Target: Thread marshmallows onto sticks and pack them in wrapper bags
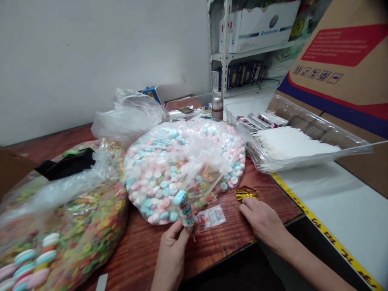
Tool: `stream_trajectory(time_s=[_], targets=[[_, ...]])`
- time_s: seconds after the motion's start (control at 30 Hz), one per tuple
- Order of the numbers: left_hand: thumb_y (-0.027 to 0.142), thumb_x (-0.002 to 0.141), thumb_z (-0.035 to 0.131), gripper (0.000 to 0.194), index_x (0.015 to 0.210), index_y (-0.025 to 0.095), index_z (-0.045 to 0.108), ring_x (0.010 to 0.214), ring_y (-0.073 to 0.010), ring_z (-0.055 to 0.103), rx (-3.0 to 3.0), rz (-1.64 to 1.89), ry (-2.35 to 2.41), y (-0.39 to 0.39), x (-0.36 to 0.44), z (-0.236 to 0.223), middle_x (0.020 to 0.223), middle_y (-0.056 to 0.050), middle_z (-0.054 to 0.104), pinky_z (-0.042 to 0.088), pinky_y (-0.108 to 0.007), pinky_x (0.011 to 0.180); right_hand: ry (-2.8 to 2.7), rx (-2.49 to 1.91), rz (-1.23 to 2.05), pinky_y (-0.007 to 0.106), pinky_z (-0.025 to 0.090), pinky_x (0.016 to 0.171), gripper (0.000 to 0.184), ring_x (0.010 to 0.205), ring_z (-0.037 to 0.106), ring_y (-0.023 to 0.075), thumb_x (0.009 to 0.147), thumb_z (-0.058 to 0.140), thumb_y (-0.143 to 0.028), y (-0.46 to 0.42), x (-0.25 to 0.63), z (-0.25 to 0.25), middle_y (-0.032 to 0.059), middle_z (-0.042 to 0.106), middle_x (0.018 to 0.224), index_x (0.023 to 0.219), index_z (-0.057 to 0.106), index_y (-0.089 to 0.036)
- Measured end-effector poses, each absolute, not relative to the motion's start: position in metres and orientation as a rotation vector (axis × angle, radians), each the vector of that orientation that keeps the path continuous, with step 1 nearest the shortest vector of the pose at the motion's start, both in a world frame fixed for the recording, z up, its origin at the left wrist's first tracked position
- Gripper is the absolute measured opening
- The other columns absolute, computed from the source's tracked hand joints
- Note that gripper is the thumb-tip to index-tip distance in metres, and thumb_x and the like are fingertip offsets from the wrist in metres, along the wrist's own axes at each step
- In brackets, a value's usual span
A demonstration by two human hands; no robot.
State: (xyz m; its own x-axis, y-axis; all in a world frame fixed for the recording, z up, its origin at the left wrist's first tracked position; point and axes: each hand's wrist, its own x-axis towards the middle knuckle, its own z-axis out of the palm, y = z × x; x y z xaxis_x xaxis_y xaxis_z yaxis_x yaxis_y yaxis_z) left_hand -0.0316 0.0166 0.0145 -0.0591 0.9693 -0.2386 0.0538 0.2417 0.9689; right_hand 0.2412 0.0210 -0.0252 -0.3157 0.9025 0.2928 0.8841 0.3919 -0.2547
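Observation:
My left hand [174,252] is closed around the lower end of a marshmallow skewer [184,208] in a small printed clear bag, with a thin stick showing below. The skewer stands upright in front of a big bag of marshmallows [154,178]. Beside it a small printed plastic packet [212,217] lies flat on the table. On the right, my right hand [260,220] has its fingertips pinched at a small pile of gold metallic twist ties [247,194]. A thin strip pokes out from those fingers to the left.
A large bag of ring-shaped candies [91,218] fills the left, with stacked marshmallow skewers [30,264] on it. A clear tray [303,161] of white sticks stands at the right, near a carton [342,89]. Behind are a steel shelf [224,56] and a crumpled plastic bag [127,115].

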Motion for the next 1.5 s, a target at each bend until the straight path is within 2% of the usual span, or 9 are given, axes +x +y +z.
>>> stream_trajectory(time_s=[0.13,0.3,0.4,0.53,0.73,0.87,1.07,1.33,1.5], targets=[[0.040,0.081,0.065,0.025,0.095,0.021,0.075,0.092,-0.0252,0.059,1.174,1.062,1.502,0.021,-0.026,0.026,0.092,-0.004,0.072,0.043,-0.032,0.086,-2.075,-1.528,0.112,0.040,0.042,0.086,0.024,0.101,0.057,0.0266,0.096,0.035,-0.012,0.016,0.225,-0.018,0.0147,0.063,0.108,0.089,0.057,-0.018],[0.021,0.088,0.050,0.022,0.087,0.022,0.072,0.087,-0.0232,0.056,1.647,1.042,1.532,0.026,-0.013,0.032,0.088,-0.007,0.064,0.043,-0.031,0.081,-1.626,-1.460,0.780,0.023,0.044,0.054,0.022,0.057,0.055,0.0146,0.100,0.036,-0.028,-0.003,0.180,0.003,-0.0016,0.055,0.065,0.083,0.050,-0.023],[0.011,0.088,0.042,0.030,0.090,0.023,0.070,0.080,-0.0219,0.055,1.855,0.953,1.529,0.027,-0.003,0.032,0.084,-0.006,0.060,0.042,-0.031,0.073,-1.372,-1.331,1.126,0.022,0.039,0.046,0.026,0.049,0.048,0.0127,0.098,0.040,-0.038,-0.008,0.147,0.007,-0.0037,0.050,0.060,0.081,0.051,-0.023],[0.014,0.086,0.050,0.023,0.090,0.025,0.070,0.077,-0.0225,0.056,1.957,0.993,1.594,0.027,0.005,0.028,0.080,-0.006,0.062,0.041,-0.031,0.073,-1.221,-1.310,1.161,0.022,0.040,0.049,0.030,0.055,0.051,0.0129,0.093,0.048,-0.046,0.001,0.121,-0.001,-0.0006,0.056,0.067,0.081,0.056,-0.020],[0.021,0.088,0.054,0.033,0.117,0.027,0.066,0.084,-0.0248,0.062,1.873,1.117,1.556,0.022,0.004,0.015,0.091,-0.011,0.070,0.043,-0.033,0.079,-1.019,-1.311,1.303,0.021,0.031,0.039,0.037,0.043,0.041,0.0097,0.088,0.053,-0.055,0.012,0.116,-0.012,-0.0042,0.051,0.058,0.080,0.055,-0.019],[0.021,0.089,0.051,0.028,0.106,0.025,0.072,0.084,-0.0255,0.061,1.919,1.055,1.535,0.023,0.004,0.017,0.087,-0.012,0.069,0.043,-0.034,0.078,-1.040,-1.328,1.266,0.023,0.036,0.043,0.035,0.046,0.046,0.0116,0.090,0.051,-0.053,0.012,0.116,-0.009,-0.0023,0.055,0.060,0.078,0.054,-0.020],[0.018,0.086,0.054,0.017,0.086,0.022,0.070,0.084,-0.0220,0.059,1.516,1.167,1.555,0.029,0.009,0.025,0.085,-0.007,0.068,0.042,-0.033,0.082,-1.281,-1.377,1.003,0.031,0.046,0.069,0.024,0.076,0.063,0.0218,0.090,0.052,-0.041,0.011,0.120,-0.001,0.0064,0.066,0.081,0.083,0.060,-0.020],[0.026,0.076,0.070,0.016,0.080,0.012,0.065,0.052,-0.0068,0.035,0.554,1.172,1.059,0.033,0.023,0.021,0.060,0.003,0.049,0.030,-0.020,0.052,-1.320,-1.412,0.904,0.030,0.049,0.060,0.021,0.062,0.063,0.0192,0.092,0.048,-0.038,0.018,0.121,-0.006,0.0032,0.064,0.070,0.081,0.054,-0.021],[0.027,0.078,0.069,0.019,0.083,0.011,0.062,0.050,-0.0052,0.032,0.449,1.137,0.921,0.031,0.027,0.025,0.059,0.005,0.045,0.028,-0.019,0.049,-1.236,-1.335,1.102,0.025,0.051,0.052,0.026,0.055,0.062,0.0157,0.095,0.045,-0.037,0.021,0.126,0.000,-0.0013,0.063,0.071,0.114,0.046,-0.019]])
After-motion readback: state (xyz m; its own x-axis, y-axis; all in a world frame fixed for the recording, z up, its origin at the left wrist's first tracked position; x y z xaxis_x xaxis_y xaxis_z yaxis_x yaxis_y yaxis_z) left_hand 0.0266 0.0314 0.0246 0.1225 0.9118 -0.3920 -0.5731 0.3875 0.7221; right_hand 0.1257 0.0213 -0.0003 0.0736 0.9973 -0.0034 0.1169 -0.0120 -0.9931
